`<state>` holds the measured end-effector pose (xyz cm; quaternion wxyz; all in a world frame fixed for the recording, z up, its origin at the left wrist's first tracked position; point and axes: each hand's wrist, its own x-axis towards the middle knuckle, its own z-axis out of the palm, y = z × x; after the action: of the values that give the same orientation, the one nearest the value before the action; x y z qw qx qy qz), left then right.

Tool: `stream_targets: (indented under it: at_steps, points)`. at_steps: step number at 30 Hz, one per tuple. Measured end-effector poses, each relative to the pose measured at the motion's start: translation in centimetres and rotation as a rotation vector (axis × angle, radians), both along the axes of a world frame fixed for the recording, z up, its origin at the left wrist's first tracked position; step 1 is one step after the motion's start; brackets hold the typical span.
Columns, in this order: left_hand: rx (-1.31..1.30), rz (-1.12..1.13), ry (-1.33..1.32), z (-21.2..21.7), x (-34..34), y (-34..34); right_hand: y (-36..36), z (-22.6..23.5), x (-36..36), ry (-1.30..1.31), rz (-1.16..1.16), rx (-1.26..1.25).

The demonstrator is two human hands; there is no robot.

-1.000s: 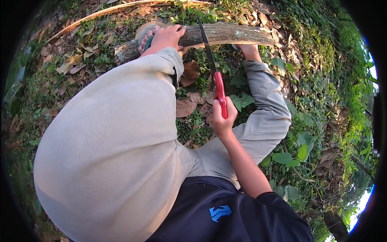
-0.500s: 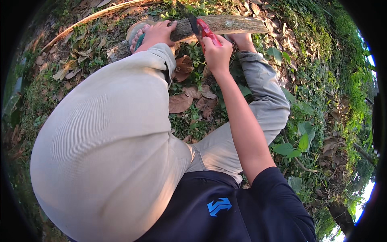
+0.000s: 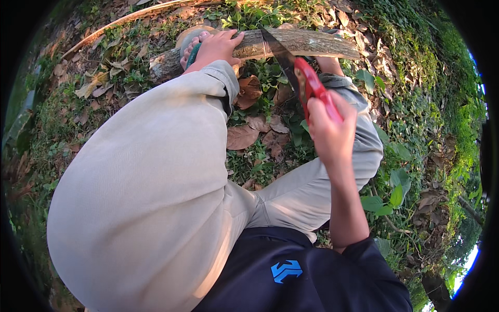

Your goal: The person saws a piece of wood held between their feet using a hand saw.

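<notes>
Leafy ground [image 3: 249, 162] is spreading all round. I'm keeping the R hand [image 3: 332, 126] wrapped round the red saw [image 3: 305, 74]; it's pulling back and right vs. half a sec ago, prob. a back stroke. Blade [image 3: 282, 54] is crossing the log [image 3: 309, 42], lying crosswise ahead. L hand [image 3: 215, 48] is resting on it, firmness can't tell.

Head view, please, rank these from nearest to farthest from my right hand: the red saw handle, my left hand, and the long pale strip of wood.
1. Red saw handle: in the right hand.
2. Left hand: up and to the left, on the log.
3. Long pale strip: farthest, toward the upper left.
</notes>
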<state>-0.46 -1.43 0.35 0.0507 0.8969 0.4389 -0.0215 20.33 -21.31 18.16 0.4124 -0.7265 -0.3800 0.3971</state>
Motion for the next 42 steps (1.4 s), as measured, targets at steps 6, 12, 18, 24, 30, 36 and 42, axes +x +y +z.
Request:
stream_targets:
  at_steps: [6,12,18,24,30,36,42]
  points:
    - [-0.007,-0.030,-0.082,0.6,4.3,3.1,12.4,-14.2,0.2,-0.313,-0.217,0.387]
    - [-0.041,-0.068,-0.218,-0.5,1.1,0.5,8.0,-14.3,-2.7,-0.065,-0.240,0.297]
    - [-0.051,-0.044,-0.264,0.2,1.7,0.1,6.6,-16.1,-3.1,-0.189,-0.170,0.413]
    - [-0.031,-0.032,-0.173,0.3,1.9,-0.3,0.4,-18.1,-2.2,0.389,-0.317,0.348]
    - [-0.054,-0.058,-0.253,-1.4,1.9,0.4,-5.4,-4.5,-1.7,0.024,-0.158,0.073]
    - [0.023,-0.035,-0.302,0.1,0.6,-0.3,3.5,-1.7,-1.4,-0.192,-0.025,0.172]
    - [-0.054,-0.064,-0.323,0.0,1.6,0.9,3.8,-15.2,-5.1,-0.098,-0.215,0.406]
